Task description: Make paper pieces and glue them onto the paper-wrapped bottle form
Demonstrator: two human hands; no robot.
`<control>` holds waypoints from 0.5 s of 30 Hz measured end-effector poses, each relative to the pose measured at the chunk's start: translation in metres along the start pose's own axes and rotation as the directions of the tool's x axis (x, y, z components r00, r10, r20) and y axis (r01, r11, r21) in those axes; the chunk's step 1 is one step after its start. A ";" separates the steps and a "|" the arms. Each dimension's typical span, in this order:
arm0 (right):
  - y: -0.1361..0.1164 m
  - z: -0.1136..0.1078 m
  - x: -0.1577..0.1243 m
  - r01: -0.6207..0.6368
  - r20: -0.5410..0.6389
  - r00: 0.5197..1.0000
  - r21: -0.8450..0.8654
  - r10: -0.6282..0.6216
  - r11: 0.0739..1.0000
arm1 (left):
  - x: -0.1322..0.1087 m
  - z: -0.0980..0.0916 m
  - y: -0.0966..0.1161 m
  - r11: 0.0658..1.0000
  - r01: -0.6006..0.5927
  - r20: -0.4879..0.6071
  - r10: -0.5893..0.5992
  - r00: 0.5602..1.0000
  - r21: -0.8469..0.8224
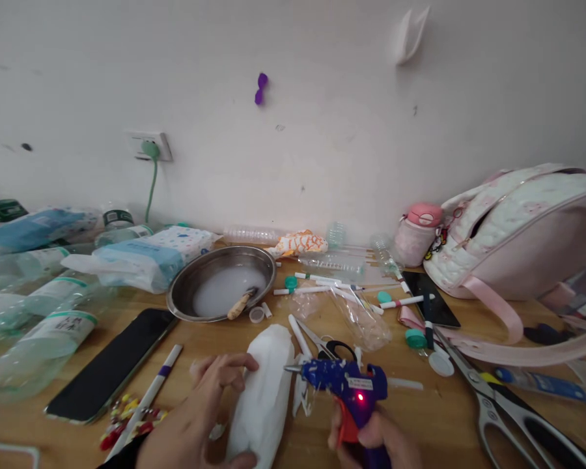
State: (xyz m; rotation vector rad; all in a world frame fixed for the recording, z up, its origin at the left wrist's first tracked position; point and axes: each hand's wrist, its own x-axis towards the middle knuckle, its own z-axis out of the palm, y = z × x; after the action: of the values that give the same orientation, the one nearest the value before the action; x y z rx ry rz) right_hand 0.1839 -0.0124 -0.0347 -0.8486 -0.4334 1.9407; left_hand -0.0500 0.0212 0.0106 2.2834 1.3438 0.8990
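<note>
A smooth white elongated form (261, 397), seemingly covered in paper, lies on the wooden table in front of me. My left hand (209, 404) grips it along its left side, index finger near the upper part and thumb lower down. In my right hand (371, 436) is a blue hot glue gun (344, 378) with an orange trigger and a lit red light. Its metal nozzle points left, at the right edge of the white form. Open scissors (317, 339) with black handles lie just behind the nozzle.
A metal bowl (180, 306) of whitish liquid holds a brush (243, 303). Plastic bottles (58, 332) and a phone (112, 365) lie left. Markers (407, 301), large scissors (488, 397) and a pink backpack (532, 241) are right. An orange-and-white fish shape (300, 243) lies by the wall.
</note>
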 end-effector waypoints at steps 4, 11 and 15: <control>-0.004 0.017 0.006 -0.076 0.005 0.997 0.102 0.075 0.992 | 0.000 0.000 -0.001 1.000 0.005 0.003 -0.005 1.000 -0.020; 0.004 0.009 0.008 -0.192 -0.030 0.980 0.080 0.195 0.978 | -0.001 0.002 -0.003 0.999 0.021 0.023 -0.020 1.000 -0.032; 0.005 0.011 0.001 -0.168 -0.120 0.975 0.149 0.186 0.975 | -0.001 0.003 -0.004 0.999 0.014 0.021 -0.013 1.000 -0.051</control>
State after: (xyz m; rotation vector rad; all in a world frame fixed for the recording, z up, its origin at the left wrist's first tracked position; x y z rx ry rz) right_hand 0.1725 -0.0131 -0.0307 -0.9466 -0.1450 2.0352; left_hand -0.0507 0.0226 0.0057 2.2365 1.3110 0.8933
